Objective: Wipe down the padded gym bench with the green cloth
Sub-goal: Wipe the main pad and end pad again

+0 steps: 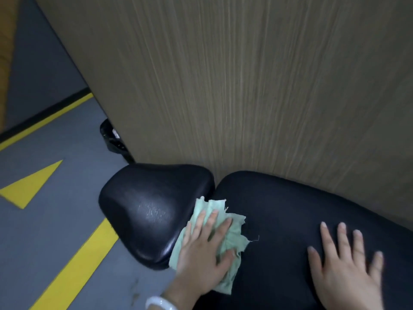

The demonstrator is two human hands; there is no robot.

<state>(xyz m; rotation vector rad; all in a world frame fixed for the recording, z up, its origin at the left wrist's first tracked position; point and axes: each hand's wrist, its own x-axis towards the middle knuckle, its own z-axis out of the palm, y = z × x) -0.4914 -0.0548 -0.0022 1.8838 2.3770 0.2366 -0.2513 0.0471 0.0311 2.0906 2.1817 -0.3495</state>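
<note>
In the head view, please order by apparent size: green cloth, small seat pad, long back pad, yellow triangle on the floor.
1. long back pad (partly cut off)
2. small seat pad
3. green cloth, partly under the left hand, and yellow triangle: too alike to rank.

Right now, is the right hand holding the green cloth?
No, the green cloth lies under the flat left hand; the right hand rests bare on the bench pad.
</note>
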